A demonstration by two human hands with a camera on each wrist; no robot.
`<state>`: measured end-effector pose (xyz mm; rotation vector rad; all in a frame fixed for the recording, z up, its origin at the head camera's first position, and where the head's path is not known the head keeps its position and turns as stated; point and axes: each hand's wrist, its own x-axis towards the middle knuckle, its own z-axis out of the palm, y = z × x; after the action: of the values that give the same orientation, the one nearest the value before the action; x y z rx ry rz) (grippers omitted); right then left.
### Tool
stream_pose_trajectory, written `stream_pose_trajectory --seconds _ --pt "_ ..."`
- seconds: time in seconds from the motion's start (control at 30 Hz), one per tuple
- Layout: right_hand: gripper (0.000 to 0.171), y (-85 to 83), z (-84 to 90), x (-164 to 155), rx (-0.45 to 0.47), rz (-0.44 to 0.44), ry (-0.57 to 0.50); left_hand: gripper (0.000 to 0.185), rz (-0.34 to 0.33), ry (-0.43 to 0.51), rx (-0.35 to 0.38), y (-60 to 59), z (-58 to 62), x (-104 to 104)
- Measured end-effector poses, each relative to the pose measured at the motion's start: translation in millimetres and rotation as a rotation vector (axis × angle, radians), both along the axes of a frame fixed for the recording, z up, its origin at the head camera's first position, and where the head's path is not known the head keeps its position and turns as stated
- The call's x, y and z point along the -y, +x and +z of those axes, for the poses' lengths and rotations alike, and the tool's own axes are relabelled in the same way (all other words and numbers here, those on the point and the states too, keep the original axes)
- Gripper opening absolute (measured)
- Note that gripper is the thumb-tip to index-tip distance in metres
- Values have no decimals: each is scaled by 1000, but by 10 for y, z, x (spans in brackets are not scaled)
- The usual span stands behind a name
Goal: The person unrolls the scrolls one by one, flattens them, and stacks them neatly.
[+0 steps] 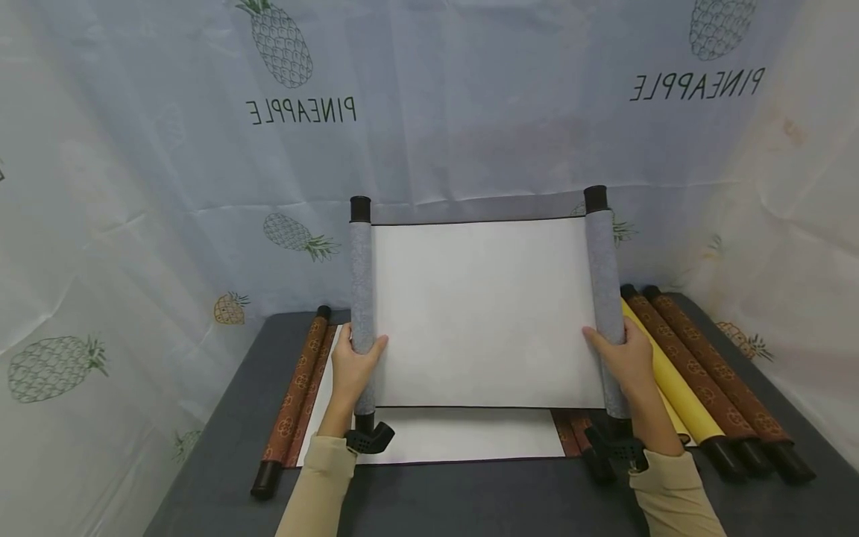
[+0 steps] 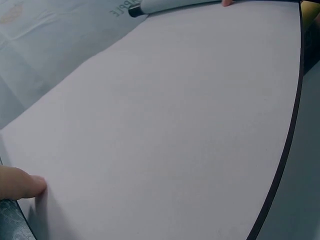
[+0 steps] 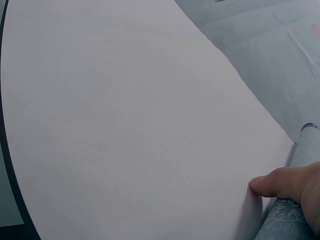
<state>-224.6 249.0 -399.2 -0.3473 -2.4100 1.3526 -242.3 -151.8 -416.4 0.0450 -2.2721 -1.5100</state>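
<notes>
A grey scroll (image 1: 483, 313), partly unrolled, is held up off the table with its blank white face toward the person. The left hand (image 1: 354, 365) curls round the lower part of the scroll's left roller (image 1: 361, 276), thumb resting on the white paper. The right hand (image 1: 627, 358) grips the right roller (image 1: 602, 276) the same way, thumb also on the sheet. Both rollers are wrapped in grey patterned fabric and end in black knobs. The wrist views show little more than the white sheet, its thin dark border and a thumb tip at the edge.

Below the raised scroll, a second scroll (image 1: 463, 436) lies open flat on the dark grey table (image 1: 221, 418), its white sheet facing up and its brown patterned roller (image 1: 295, 391) at the left. To the right lie a rolled yellow scroll (image 1: 678, 384) and two rolled brown scrolls (image 1: 718, 380) with a round motif, side by side and close together, all with black end caps.

A pale cloth backdrop (image 1: 470, 112) hangs behind and to both sides of the table, printed with pineapple drawings. The word "PINEAPPLE" appears twice on it, reading mirrored.
</notes>
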Motion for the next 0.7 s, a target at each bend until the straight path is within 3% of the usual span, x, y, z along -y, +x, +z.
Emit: stream_pose_trajectory --seconds 0.33,0.7 --pt "54 22 32 -16 -23 -21 16 38 1 -3 -39 1 7 28" --pt "49 38 52 -38 -42 -42 39 27 52 -54 -83 -17 1 64"
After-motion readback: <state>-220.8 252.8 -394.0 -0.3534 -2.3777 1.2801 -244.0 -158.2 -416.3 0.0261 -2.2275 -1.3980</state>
